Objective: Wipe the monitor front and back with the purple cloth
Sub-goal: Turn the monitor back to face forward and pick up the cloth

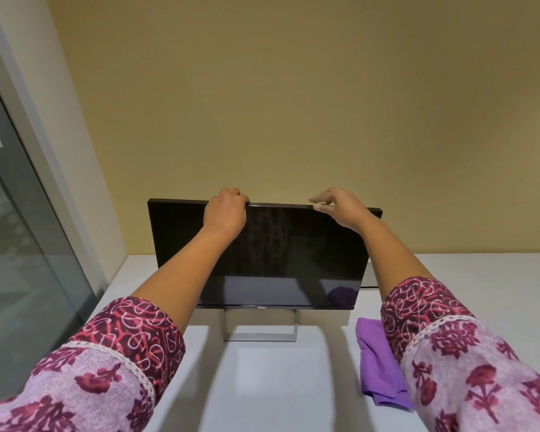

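A black monitor [281, 263] stands on its silver stand [261, 335] on a white table, with its dark screen facing me. My left hand [226, 213] grips the monitor's top edge left of centre, fingers curled over the back. On the right part of the same edge my right hand [340, 208] rests with thumb and fingers pinching it loosely. The purple cloth [376, 366] lies crumpled on the table to the right of the stand, partly hidden under my right sleeve. Neither hand touches the cloth.
The white table [262, 385] meets a tan wall [293, 104] just behind the monitor. A glass door or window with a grey frame [28, 229] runs along the left side. A dark cable [371, 286] leaves the monitor's right side.
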